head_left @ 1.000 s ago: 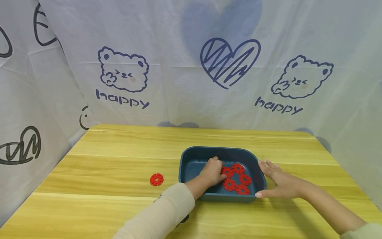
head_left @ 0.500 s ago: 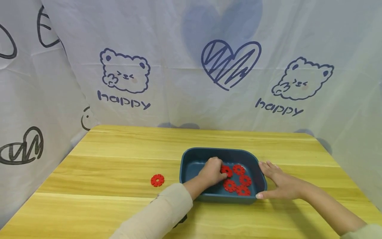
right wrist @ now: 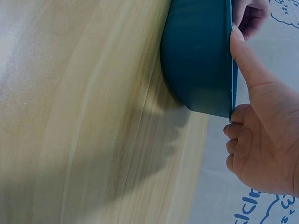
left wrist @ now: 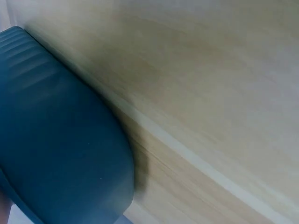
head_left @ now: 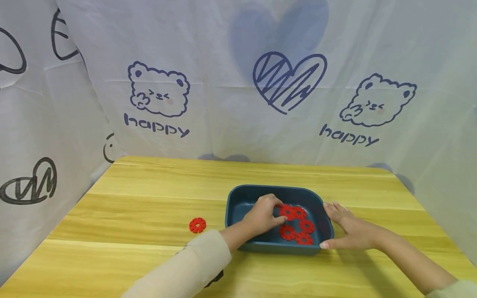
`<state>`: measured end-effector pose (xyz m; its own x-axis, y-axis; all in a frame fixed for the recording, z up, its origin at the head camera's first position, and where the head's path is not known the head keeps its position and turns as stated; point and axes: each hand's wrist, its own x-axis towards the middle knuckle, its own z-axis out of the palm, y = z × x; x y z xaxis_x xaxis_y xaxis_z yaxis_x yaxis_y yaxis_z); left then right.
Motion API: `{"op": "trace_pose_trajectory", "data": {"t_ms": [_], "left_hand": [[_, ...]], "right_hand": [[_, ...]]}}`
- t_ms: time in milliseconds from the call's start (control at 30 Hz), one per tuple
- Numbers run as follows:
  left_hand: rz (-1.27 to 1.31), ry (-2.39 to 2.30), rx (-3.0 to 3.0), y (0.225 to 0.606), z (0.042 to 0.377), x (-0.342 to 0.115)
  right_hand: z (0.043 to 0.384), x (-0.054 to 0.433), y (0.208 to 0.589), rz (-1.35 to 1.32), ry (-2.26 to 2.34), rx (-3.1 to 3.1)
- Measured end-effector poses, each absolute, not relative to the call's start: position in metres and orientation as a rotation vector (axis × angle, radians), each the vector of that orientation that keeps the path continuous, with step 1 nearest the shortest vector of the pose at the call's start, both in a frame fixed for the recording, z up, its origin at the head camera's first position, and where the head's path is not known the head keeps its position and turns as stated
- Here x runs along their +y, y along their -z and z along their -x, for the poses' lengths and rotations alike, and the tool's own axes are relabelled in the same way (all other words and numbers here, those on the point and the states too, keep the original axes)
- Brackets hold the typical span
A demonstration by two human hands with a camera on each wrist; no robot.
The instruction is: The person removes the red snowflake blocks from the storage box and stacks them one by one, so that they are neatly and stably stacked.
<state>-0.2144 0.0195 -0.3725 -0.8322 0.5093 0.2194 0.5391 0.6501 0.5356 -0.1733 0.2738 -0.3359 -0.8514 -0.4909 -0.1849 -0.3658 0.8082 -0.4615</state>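
A dark teal bin (head_left: 275,247) sits on the table, with several red notched plastic discs (head_left: 307,226) lying in its right half. Inside it, my left hand (head_left: 261,215) pinches one red notched disc (head_left: 287,212) between thumb and forefinger; the other fingers are tucked out of sight. My right hand (head_left: 354,229) rests against the bin's right end, thumb on the near corner of the rim and fingers at the far corner. In the right wrist view the thumb (right wrist: 247,58) lies along the rim. The left wrist view shows mostly the bin's outer wall (left wrist: 70,140).
Outside the bin, a single red disc (head_left: 197,225) lies on the wooden table (head_left: 149,198) to its left. A white curtain (head_left: 223,124) with blue drawings hangs behind the table's far edge.
My left hand's fingers have opened slightly from a tighter curl and shifted, and the disc at them has moved a little right, now overlapping its neighbour. The right hand stays at the bin's end.
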Motion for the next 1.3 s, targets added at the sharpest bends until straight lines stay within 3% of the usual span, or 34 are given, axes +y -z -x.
{"op": "trace_pose_trajectory", "data": {"t_ms": [1300], "left_hand": [[0.999,0.976,-2.306,0.373,0.208,-0.034]], "right_hand": [[0.174,0.274,0.337,0.666,0.637,2.695]]}}
